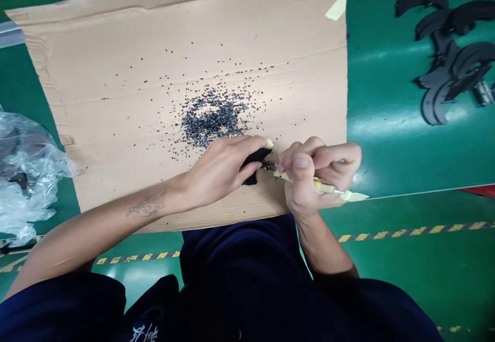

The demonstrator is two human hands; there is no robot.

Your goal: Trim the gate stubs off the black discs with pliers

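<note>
Near the front edge of the cardboard, left hand has a black part pinched between thumb and fingers, gap closed down to the part's thickness. Right hand is curled tight round a yellow-handled tool, dark end pointing at the part, right beside the left thumb. Can't tell if the tip actually touches; fingers and small size hide it.

Main risk, my judgement: tool slips off the part and catches the left thumb, because the thumb sits so close to the tip. Fingertip has a yellow cover; thumb looks bare. Second: part twists in the pinch if the push comes off-centre, since only the left hand appears to hold it. Too much force could mark or crack it, material unclear.

Pile of black bits lies just beyond the left hand, loose and scattered. A sleeve or knuckle dragging through could spread them, maybe over the edge; likely cause is a careless sideways sweep of the left forearm
</note>
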